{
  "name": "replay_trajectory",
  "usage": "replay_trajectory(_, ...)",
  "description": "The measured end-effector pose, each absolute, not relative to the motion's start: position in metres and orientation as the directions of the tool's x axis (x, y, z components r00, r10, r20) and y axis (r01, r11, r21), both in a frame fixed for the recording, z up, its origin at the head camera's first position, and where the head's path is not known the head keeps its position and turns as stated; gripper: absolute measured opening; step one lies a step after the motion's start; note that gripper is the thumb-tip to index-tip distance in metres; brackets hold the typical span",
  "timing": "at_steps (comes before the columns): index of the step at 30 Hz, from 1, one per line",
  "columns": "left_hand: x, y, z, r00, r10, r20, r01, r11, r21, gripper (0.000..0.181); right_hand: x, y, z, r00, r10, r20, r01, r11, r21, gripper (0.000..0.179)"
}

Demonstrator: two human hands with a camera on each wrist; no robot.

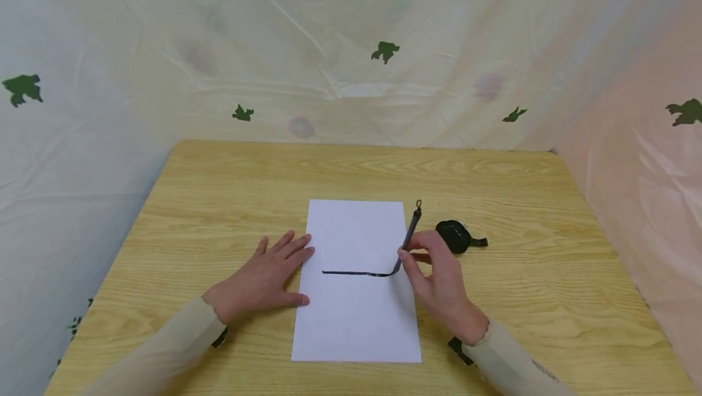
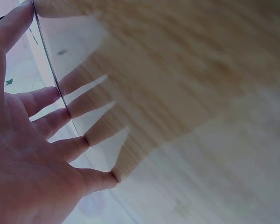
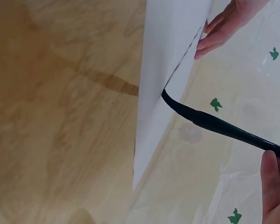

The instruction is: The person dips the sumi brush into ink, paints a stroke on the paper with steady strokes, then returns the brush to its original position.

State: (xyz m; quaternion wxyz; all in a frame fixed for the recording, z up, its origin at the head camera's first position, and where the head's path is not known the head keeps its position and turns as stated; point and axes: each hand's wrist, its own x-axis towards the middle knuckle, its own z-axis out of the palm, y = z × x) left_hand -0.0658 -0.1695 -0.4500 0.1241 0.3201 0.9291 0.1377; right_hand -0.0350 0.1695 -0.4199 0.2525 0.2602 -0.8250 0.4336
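Note:
A white sheet of paper [image 1: 353, 323] lies on the table with a black ink line [image 1: 351, 273] running across its middle. My right hand [image 1: 443, 283] pinches the handle of a dark ink brush [image 1: 408, 234] between thumb and fingers. A small hanging loop tops the handle. The brush's bent black tip [image 3: 170, 100] meets the right end of the line in the right wrist view. My left hand [image 1: 265, 279] is spread flat, its fingertips and thumb resting on the paper's left edge. Nothing is gripped in that hand [image 2: 42, 154].
A small glossy black dish [image 1: 453, 236] with a short stub on its right side stands just right of the paper, beyond my right hand. The wooden table [image 1: 219, 183] is enclosed by pale hanging sheets [image 1: 329, 61] with green leaf shapes.

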Motion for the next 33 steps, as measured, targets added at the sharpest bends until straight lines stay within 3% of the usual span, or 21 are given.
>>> replay_trajectory(3, -0.066, -0.17, -0.45, -0.763, 0.63, -0.142, 0.561, 0.755, 0.338, 0.092, -0.036, 0.173, -0.412, -0.704, -0.139, 0.697, -0.67, 0.458, -0.585, 0.024)
replay_trajectory(8, -0.066, -0.171, -0.449, -0.763, 0.629, -0.148, 0.559, 0.758, 0.337, 0.091, -0.041, 0.184, -0.395, -0.634, -0.045, 0.772, -0.729, 0.365, -0.578, 0.041)
replay_trajectory(14, -0.066, -0.171, -0.448, -0.763, 0.631, -0.141, 0.563, 0.756, 0.333, 0.091, -0.043, 0.192, -0.391, -0.609, -0.001, 0.793, -0.756, 0.302, -0.581, 0.04)
replay_trajectory(29, -0.066, -0.171, -0.45, -0.761, 0.634, -0.141, 0.563, 0.752, 0.341, 0.092, -0.043, 0.215, -0.384, -0.652, 0.091, 0.753, -0.7, 0.309, -0.644, 0.033)
replay_trajectory(33, -0.066, -0.172, -0.451, -0.76, 0.635, -0.136, 0.568, 0.752, 0.336, 0.092, -0.045, 0.232, -0.38, -0.675, 0.149, 0.723, -0.691, 0.215, -0.69, 0.033)
